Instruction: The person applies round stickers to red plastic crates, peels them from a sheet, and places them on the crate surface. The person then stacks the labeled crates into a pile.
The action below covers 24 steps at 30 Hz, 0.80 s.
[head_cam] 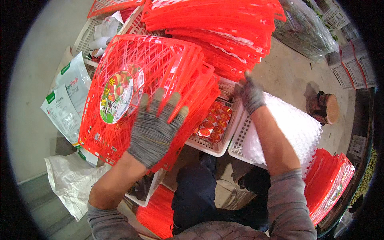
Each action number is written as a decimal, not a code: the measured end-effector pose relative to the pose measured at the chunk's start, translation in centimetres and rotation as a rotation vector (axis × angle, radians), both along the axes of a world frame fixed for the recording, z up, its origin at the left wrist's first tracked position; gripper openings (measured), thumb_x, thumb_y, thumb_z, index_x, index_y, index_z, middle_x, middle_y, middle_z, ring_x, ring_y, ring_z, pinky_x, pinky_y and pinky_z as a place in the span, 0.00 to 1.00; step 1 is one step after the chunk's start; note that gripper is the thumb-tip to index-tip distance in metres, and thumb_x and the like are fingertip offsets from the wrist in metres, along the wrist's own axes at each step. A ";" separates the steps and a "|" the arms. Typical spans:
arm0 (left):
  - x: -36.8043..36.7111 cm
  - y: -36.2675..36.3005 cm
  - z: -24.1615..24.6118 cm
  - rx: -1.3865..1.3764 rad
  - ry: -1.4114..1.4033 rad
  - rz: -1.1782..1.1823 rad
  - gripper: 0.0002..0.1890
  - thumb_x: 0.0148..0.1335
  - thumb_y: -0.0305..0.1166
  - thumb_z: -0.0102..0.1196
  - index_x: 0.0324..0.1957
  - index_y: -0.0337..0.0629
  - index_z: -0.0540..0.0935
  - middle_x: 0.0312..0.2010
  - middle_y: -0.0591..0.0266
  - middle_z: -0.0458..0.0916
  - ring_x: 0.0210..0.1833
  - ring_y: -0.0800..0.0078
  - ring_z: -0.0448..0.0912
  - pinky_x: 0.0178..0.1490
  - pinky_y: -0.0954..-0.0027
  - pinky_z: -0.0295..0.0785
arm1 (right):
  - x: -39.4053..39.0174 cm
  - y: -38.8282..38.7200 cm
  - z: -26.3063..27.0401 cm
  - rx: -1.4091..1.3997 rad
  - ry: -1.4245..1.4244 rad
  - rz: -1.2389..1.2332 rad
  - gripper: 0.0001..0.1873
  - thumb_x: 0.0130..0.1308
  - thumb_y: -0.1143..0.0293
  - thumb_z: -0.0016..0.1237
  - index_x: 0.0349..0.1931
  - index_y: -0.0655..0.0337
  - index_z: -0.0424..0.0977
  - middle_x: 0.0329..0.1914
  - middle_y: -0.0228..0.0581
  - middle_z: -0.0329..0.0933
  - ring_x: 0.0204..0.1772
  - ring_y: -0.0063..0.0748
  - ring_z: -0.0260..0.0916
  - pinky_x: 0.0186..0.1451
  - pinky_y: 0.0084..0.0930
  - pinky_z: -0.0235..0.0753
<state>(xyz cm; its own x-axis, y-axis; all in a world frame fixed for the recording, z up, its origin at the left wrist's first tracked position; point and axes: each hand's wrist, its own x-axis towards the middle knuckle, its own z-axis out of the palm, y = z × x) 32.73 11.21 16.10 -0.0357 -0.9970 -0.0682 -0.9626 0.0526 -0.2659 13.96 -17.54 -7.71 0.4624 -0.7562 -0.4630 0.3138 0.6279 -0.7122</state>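
Note:
My left hand (pixel 157 130), in a grey knit glove with yellowish fingertips, lies spread flat on a fanned stack of red plastic mesh lids (pixel 171 84). The top lid carries a round fruit-printed label (pixel 117 97) beside the fingers. My right hand (pixel 252 93), gloved the same way, is blurred near the lower corner of a second red lid stack (pixel 216 18); whether it holds anything is unclear. Left of that hand, a white plastic basket (pixel 220 153) contains sheets of round red stickers (pixel 222 120). Under my right forearm is white bubbled cushioning (pixel 294 126) in another white basket (pixel 237 144).
More red lids stand at the right (pixel 325 180) and beside my leg (pixel 157 213). Printed packets (pixel 64 111) and a crumpled white sack (pixel 72 183) lie left. On the floor are a round wooden-topped object (pixel 328 108) and a clear plastic bag (pixel 306 33).

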 end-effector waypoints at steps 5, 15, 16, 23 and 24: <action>2.9 2.2 2.6 -0.051 0.201 0.376 0.66 0.44 0.61 0.78 0.82 0.50 0.58 0.83 0.38 0.48 0.86 0.32 0.43 0.82 0.24 0.36 | -0.4 14.3 -0.4 0.339 0.152 0.203 0.56 0.61 0.22 0.56 0.78 0.52 0.63 0.77 0.48 0.68 0.72 0.52 0.68 0.73 0.54 0.67; 5.0 7.4 1.2 -0.059 0.279 0.402 0.66 0.45 0.62 0.76 0.83 0.49 0.57 0.84 0.40 0.47 0.86 0.32 0.41 0.83 0.28 0.38 | 8.4 18.8 1.0 0.372 0.024 -0.135 0.23 0.77 0.57 0.56 0.67 0.52 0.72 0.62 0.37 0.83 0.66 0.41 0.78 0.71 0.48 0.75; 5.3 8.1 1.4 -0.073 0.305 0.390 0.64 0.46 0.61 0.75 0.82 0.48 0.57 0.84 0.40 0.48 0.86 0.32 0.42 0.83 0.28 0.39 | 8.0 19.0 1.5 0.296 -0.008 -0.091 0.25 0.76 0.65 0.57 0.70 0.55 0.71 0.66 0.39 0.80 0.70 0.40 0.75 0.73 0.39 0.74; 5.5 8.0 1.4 -0.105 0.349 0.308 0.62 0.52 0.66 0.72 0.83 0.48 0.58 0.84 0.41 0.51 0.87 0.35 0.43 0.84 0.30 0.35 | 12.1 12.8 -3.5 -0.399 0.130 0.156 0.31 0.76 0.53 0.54 0.74 0.56 0.68 0.74 0.42 0.72 0.74 0.41 0.70 0.77 0.38 0.69; 5.5 7.4 1.2 -0.097 0.320 0.331 0.62 0.52 0.67 0.71 0.83 0.47 0.59 0.84 0.41 0.51 0.87 0.36 0.43 0.84 0.31 0.35 | 12.5 12.4 -4.4 -0.509 0.119 0.111 0.33 0.76 0.49 0.53 0.74 0.57 0.67 0.75 0.43 0.72 0.74 0.42 0.70 0.78 0.40 0.69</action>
